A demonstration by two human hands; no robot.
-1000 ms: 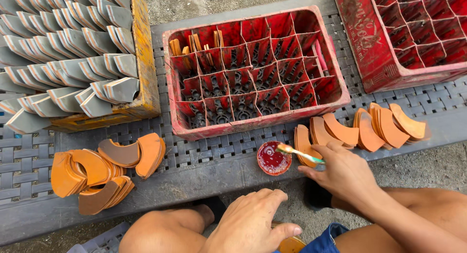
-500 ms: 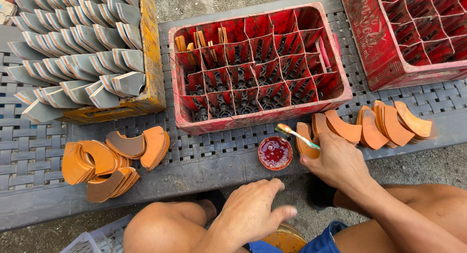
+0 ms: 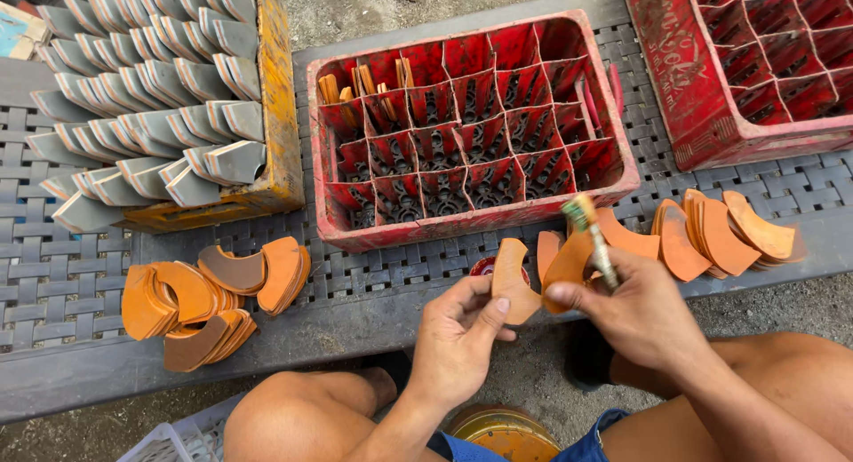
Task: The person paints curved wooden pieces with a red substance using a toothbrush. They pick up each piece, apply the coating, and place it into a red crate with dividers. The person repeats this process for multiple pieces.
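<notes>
Woven bench (image 3: pixel 80 275), red crate (image 3: pixel 471 124) mostly empty, left hand (image 3: pixel 458 338) pinching orange piece (image 3: pixel 514 280), right hand (image 3: pixel 635 311) gripping brush (image 3: pixel 593 235)

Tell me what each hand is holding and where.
Left hand pinches one curved orange leather piece by its lower edge; right hand holds another plus a small brush mid-handle.

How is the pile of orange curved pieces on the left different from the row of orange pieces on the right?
The left pile of orange pieces lies loose and jumbled, pieces overlapping at many angles; the right row of orange pieces leans together in one line like fanned cards. The left pile includes a few darker brown pieces; the right row looks more evenly orange. The right row lies beside the right hand; the left pile lies apart from both hands. Both rest on the grey woven bench.
</notes>
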